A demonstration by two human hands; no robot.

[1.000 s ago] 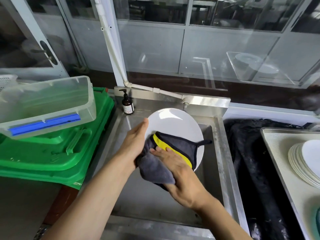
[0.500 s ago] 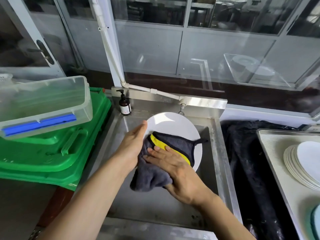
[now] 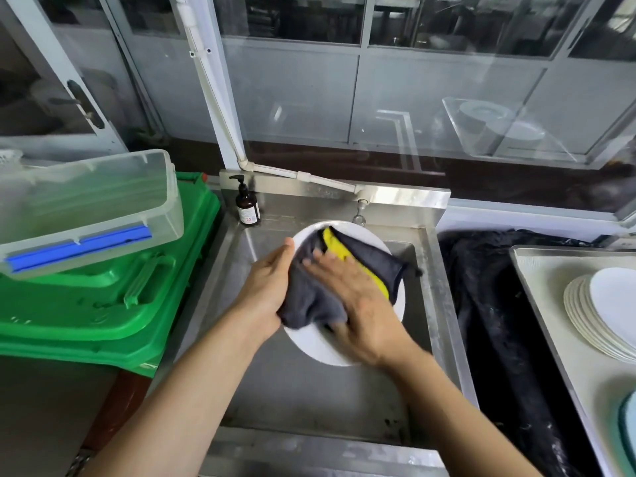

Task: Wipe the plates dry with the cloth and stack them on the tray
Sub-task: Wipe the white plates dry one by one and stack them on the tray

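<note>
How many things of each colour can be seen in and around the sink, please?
White: 2, the plate in the hands and the plate stack
Green: 1, the crate pile
Grey and yellow: 1, the cloth
Brown: 1, the bottle
Clear: 1, the box
Total: 6

The left hand (image 3: 266, 287) is gripping from the left side, thumb pointing up. The right hand (image 3: 358, 304) is pressing down flat, fingers straight and spread, both forearms reaching forward.
</note>
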